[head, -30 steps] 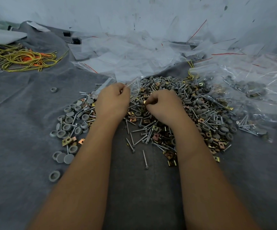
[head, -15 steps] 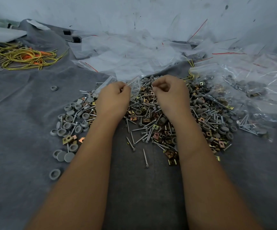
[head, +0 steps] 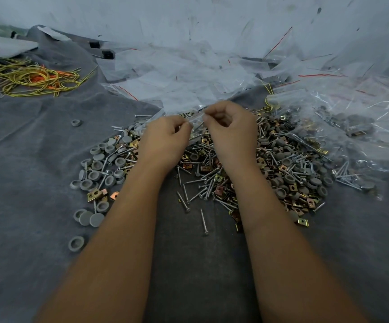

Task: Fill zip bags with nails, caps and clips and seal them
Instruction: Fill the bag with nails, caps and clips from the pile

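Note:
A small clear zip bag [head: 196, 123] hangs between my hands above a big heap of silver screws [head: 202, 187], grey round caps [head: 95, 176] and gold metal clips [head: 293, 201]. My left hand [head: 165, 141] pinches the bag's left edge with curled fingers. My right hand [head: 232, 127] pinches the bag's top at the right, with its fingertips at the opening. What the bag holds is hard to tell through the plastic.
A heap of empty clear zip bags [head: 177, 80] lies behind the hardware. Filled bags [head: 351, 127] pile up at the right. Yellow and orange wires [head: 30, 78] lie at the far left on the grey cloth [head: 25, 159]. A white wall stands behind.
My right hand rose from the heap of hardware and moved up and left to the bag's opening. My left hand kept its hold on the bag.

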`<state>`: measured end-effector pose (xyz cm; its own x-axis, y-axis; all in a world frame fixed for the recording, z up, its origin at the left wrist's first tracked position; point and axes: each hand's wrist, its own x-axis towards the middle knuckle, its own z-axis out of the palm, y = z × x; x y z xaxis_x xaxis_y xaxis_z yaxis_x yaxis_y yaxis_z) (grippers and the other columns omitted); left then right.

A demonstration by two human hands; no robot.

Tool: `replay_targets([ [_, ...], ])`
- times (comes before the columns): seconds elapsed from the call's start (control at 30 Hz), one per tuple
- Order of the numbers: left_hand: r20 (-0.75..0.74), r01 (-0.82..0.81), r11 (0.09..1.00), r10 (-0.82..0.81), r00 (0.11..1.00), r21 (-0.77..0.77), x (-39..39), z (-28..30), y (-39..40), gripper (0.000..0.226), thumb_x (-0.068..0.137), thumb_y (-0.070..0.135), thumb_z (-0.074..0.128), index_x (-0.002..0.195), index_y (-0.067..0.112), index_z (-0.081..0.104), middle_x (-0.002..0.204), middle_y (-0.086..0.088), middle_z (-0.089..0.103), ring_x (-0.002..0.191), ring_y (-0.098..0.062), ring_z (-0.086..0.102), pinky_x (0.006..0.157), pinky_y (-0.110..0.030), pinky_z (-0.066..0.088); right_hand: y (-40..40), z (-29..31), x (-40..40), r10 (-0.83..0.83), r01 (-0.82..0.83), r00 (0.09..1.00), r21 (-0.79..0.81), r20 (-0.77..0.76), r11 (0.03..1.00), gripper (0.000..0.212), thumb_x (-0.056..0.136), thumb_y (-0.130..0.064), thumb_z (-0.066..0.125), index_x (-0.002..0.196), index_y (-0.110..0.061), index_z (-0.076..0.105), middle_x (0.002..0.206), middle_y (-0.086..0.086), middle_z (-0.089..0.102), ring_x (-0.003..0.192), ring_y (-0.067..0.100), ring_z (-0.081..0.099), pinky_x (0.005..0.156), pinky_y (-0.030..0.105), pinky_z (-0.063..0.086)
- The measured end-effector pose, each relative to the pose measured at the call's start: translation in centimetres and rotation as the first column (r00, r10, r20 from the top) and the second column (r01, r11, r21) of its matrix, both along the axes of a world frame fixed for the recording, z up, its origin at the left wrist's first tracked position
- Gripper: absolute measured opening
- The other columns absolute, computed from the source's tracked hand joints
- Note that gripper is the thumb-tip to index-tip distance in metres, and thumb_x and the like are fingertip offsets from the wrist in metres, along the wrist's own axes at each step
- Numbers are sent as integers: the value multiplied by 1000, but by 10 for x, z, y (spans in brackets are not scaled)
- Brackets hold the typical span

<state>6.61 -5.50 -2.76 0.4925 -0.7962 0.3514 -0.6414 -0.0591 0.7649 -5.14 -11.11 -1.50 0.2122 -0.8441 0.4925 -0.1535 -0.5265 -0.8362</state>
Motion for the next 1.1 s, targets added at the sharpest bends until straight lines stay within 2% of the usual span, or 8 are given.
replay_targets([
  [0.1, 16, -5, 1000, 5, 1000, 7, 0, 0, -1, 35, 85, 36, 43, 90, 17, 72, 67, -6, 65, 66, -25, 60, 65, -41, 51, 3, -2, 1, 56, -58, 996, -23, -66, 998, 14, 85, -5, 69, 93, -16, 71, 86, -9, 69, 85, 2, 66, 80, 20, 55],
  [0.2, -5, -33, 999, 33, 999, 13, 1, -1, -1, 41, 82, 38, 39, 92, 16, 73, 66, -7, 65, 62, -25, 58, 62, -37, 48, 2, 2, -1, -29, 26, 998, -54, -57, 998, 20, 87, -5, 62, 95, -21, 69, 92, -10, 67, 86, -1, 62, 77, 15, 50],
  [0.33, -40, -119, 992, 117, 992, -35, 4, -5, -3, 32, 92, 29, 44, 91, 13, 72, 60, -2, 59, 53, -18, 48, 55, -32, 37, -4, 3, -10, -117, 130, 956, 34, -268, 991, 30, 83, -3, 49, 80, -27, 66, 83, -8, 64, 69, 10, 57, 64, 32, 51],
  [0.37, -59, -140, 989, 137, 989, -50, 5, -5, -4, 31, 93, 28, 45, 93, 14, 72, 59, 2, 57, 53, -17, 47, 54, -30, 34, -5, 3, -12, -102, 136, 927, 69, -362, 988, 30, 81, -4, 47, 78, -27, 67, 79, -7, 64, 66, 14, 57, 63, 37, 53],
  [0.43, -107, -164, 982, 154, 982, -94, 6, -6, -4, 31, 93, 29, 44, 101, 18, 72, 61, 8, 55, 56, -15, 48, 57, -29, 32, -5, 1, -13, -49, 114, 821, 78, -569, 990, 26, 78, -12, 48, 84, -25, 70, 87, -1, 67, 84, 23, 58, 79, 45, 53],
  [0.53, -163, -176, 972, 150, 975, -159, 6, -6, -4, 36, 91, 32, 42, 113, 23, 70, 61, 10, 56, 57, -10, 48, 56, -28, 33, -6, -3, -11, -34, 58, 616, 2, -787, 998, 25, 81, -29, 54, 101, -27, 68, 109, 3, 63, 113, 31, 44, 90, 40, 37],
  [0.77, -151, -158, 982, 141, 978, -108, 8, -9, -6, 34, 92, 29, 44, 113, 25, 70, 62, 12, 56, 51, -5, 43, 53, -26, 31, -8, -4, -11, -49, 46, 614, -27, -788, 999, 16, 80, -35, 62, 95, -31, 67, 106, -2, 63, 113, 28, 44, 82, 38, 32],
  [1.1, -121, -108, 991, 99, 988, -75, 6, -7, -5, 37, 86, 36, 41, 100, 22, 72, 64, 2, 59, 53, -14, 42, 59, -29, 36, -6, -4, -10, -43, 45, 647, -18, -762, 999, 3, 83, -30, 63, 85, -30, 66, 92, -6, 65, 107, 25, 51, 93, 40, 35],
])
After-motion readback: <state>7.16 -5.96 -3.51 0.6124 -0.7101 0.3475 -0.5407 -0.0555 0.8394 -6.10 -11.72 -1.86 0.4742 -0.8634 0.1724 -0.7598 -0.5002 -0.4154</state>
